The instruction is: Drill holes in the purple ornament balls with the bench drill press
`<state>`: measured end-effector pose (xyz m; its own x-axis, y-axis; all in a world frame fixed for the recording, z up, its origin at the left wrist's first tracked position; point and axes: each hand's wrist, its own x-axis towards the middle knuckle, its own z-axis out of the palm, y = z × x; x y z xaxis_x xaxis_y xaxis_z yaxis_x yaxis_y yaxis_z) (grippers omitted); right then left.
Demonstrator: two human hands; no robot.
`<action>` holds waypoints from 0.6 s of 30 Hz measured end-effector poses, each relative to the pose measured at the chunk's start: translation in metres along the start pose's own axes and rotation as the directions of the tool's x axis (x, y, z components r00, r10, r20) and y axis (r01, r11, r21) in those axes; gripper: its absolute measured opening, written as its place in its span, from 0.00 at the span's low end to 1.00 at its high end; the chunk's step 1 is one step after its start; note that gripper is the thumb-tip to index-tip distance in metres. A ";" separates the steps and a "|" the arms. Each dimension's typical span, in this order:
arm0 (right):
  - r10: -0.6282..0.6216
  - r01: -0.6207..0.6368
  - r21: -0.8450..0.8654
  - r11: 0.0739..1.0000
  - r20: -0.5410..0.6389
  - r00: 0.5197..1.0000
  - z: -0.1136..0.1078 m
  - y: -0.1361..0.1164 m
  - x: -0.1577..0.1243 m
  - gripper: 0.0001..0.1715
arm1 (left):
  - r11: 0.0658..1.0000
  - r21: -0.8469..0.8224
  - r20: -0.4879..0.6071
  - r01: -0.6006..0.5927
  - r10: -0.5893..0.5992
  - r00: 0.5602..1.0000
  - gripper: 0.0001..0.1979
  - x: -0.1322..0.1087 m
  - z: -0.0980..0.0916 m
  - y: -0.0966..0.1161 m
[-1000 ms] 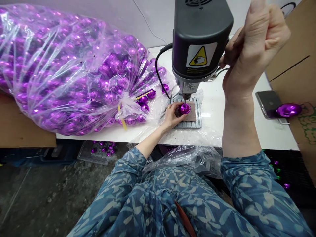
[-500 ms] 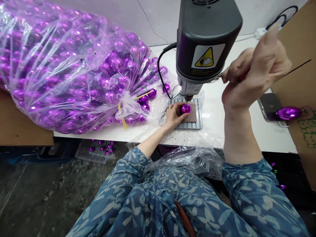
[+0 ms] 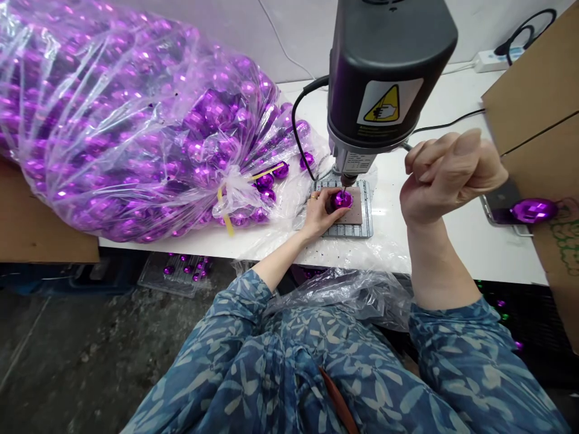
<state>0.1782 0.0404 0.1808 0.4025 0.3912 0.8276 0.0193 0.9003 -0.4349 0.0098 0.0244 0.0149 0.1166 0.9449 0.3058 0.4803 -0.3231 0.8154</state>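
My left hand (image 3: 319, 212) grips a shiny purple ball (image 3: 340, 199) on a brown pad (image 3: 354, 211) that lies on the grey ribbed base (image 3: 366, 226) of a small bench drill press. The bit tip touches the top of the ball. The dark grey drill head (image 3: 389, 72) with a yellow warning label hangs above it. To the right of the head, my right hand (image 3: 447, 175) is closed round the thin metal feed lever, whose end shows by the head.
A big clear plastic bag (image 3: 126, 120) full of purple balls lies on the white table (image 3: 434, 241) at the left. A phone (image 3: 497, 202) with another purple ball (image 3: 534, 210) on it sits by a cardboard box (image 3: 543, 102) at the right. A tray of balls (image 3: 181, 274) lies on the floor.
My right hand has swung down with the lever from beside the top of the drill head to near table level. The left hand keeps holding the ball under the bit.
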 end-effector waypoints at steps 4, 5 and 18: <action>-0.047 0.047 -0.029 0.998 0.005 0.999 -0.007 0.009 -0.007 0.42 | 1.000 -0.006 0.007 0.002 -0.002 1.000 0.26 -0.001 -0.002 0.002; -0.059 0.059 -0.036 0.998 0.003 0.998 -0.009 0.012 -0.008 0.42 | 1.000 -0.006 0.009 0.005 -0.005 1.000 0.26 -0.001 -0.002 0.002; -0.114 0.117 -0.122 0.986 0.031 0.993 -0.029 0.036 -0.026 0.44 | 0.999 -0.018 -0.001 0.033 -0.033 0.999 0.26 0.000 -0.002 0.004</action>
<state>0.1947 0.0569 0.1330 0.3694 0.2918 0.8823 0.1774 0.9098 -0.3752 0.0105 0.0225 0.0191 0.1001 0.9549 0.2795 0.4678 -0.2931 0.8338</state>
